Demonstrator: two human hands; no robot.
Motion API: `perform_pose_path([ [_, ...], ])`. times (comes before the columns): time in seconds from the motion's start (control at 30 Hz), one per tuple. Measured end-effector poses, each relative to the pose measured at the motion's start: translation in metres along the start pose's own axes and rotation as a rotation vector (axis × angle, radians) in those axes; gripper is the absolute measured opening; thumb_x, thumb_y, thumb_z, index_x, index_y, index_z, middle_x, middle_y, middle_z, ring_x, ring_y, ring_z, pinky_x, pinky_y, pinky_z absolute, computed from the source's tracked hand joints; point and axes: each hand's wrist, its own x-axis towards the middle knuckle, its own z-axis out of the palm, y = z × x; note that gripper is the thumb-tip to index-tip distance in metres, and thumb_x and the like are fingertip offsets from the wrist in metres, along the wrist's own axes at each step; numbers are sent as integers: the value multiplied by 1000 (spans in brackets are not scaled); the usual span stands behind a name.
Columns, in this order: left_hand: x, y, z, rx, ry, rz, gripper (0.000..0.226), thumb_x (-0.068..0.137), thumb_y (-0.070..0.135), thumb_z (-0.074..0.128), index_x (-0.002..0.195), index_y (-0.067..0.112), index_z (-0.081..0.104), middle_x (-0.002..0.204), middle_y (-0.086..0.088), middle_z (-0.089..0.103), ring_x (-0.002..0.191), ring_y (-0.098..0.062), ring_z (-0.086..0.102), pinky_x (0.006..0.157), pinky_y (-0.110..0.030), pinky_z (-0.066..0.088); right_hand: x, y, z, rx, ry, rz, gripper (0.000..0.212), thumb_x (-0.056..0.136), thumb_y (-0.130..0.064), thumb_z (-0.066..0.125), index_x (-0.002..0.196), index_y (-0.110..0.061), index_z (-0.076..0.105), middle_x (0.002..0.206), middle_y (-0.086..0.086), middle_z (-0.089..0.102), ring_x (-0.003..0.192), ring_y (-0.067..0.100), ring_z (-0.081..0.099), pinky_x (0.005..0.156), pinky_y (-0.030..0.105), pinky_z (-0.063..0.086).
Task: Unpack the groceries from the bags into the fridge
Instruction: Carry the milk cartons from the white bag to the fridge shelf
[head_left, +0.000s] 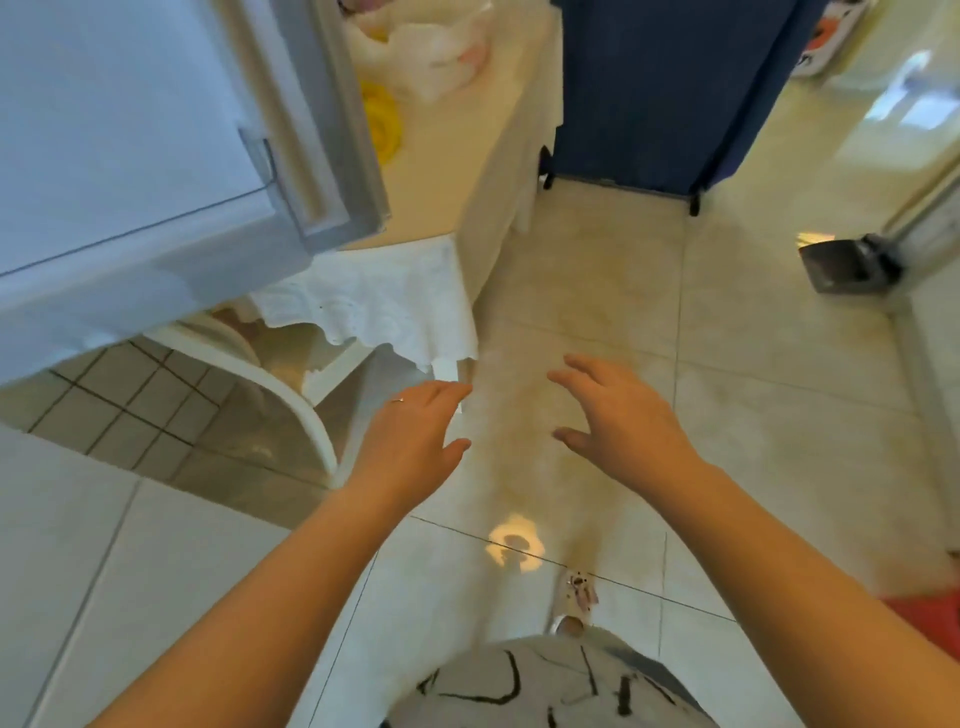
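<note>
Groceries sit in crumpled white plastic bags (415, 57) at the far end of a long surface covered by a cream cloth (467, 171), near the top of my view and well apart from both hands. Something bright yellow and ruffled (382, 122) lies beside the bags on the same surface; I cannot tell what it is. The pale grey fridge door (130, 156) fills the upper left, swung out so that its lower corner hangs over the near end of the surface.

My left hand (415, 436) and right hand (623, 415) are both held out over the glossy cream floor tiles (727, 389), fingers spread wide and relaxed, holding nothing. A white lace-edged cloth (374, 306) hangs off the near corner of the surface, just beyond the left hand. A white curved chair (291, 405) stands under that corner.

I judge the main risks as these. The door's corner juts toward my path, so leaning in for the bags could bump my head or shoulder on it. The hanging lace edge could catch on my left hand and drag the cloth, and the bags with it. The tiles look shiny, perhaps slippery underfoot. The bags are soft and loose, so a careless one-handed lift could spill their contents.
</note>
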Motion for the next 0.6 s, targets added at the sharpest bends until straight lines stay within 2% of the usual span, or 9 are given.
perform_pose_path([
  [0.27, 150, 69, 19, -85, -24, -4, 57, 89, 34, 59, 141, 26, 36, 144, 4, 40, 131, -18, 38, 106, -34, 34, 89, 135, -46, -32, -3, 40, 64, 84, -41, 64, 140, -27, 36, 149, -2, 33, 134, 20, 32, 103, 36, 36],
  [0.37, 200, 71, 18, -79, -24, -11, 56, 89, 32, 60, 140, 24, 37, 142, 3, 42, 129, -18, 40, 104, -30, 33, 135, 162, -52, -29, -23, 21, 64, 84, -40, 64, 140, -26, 37, 149, -2, 33, 134, 21, 33, 103, 35, 34],
  [0.6, 359, 41, 16, -129, 22, -56, 56, 89, 29, 61, 139, 23, 39, 140, 0, 45, 127, -21, 42, 104, -35, 35, 283, 210, -73, -50, -49, -34, 64, 85, -41, 63, 141, -27, 36, 150, -4, 30, 133, 21, 33, 103, 37, 35],
])
